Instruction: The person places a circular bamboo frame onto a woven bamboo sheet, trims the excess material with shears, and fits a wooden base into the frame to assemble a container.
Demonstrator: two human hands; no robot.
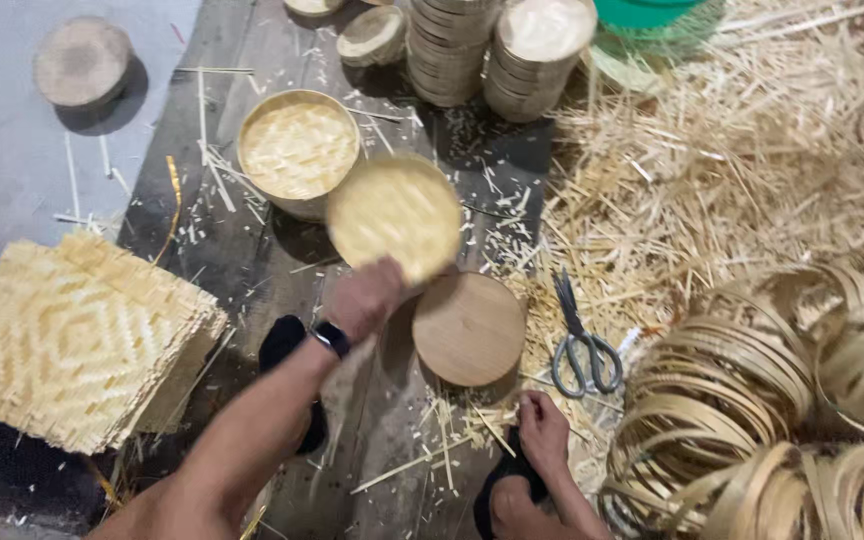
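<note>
Where motion blurs, left hand [367, 300] gripping disc [395, 215].

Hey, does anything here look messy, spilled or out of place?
Yes. Bamboo trimmings lie strewn across the floor, and thin slivers litter the dark board. The scissors lie among that litter. The left hand holds a woven disc tilted.

Beside the plain tan wooden disc [468, 328], the woven round lid [395, 214] is pale straw-yellow; the square mats [67, 340] show a diamond weave; the scissors [582, 345] are grey; the basin [647, 12] is green.
</note>
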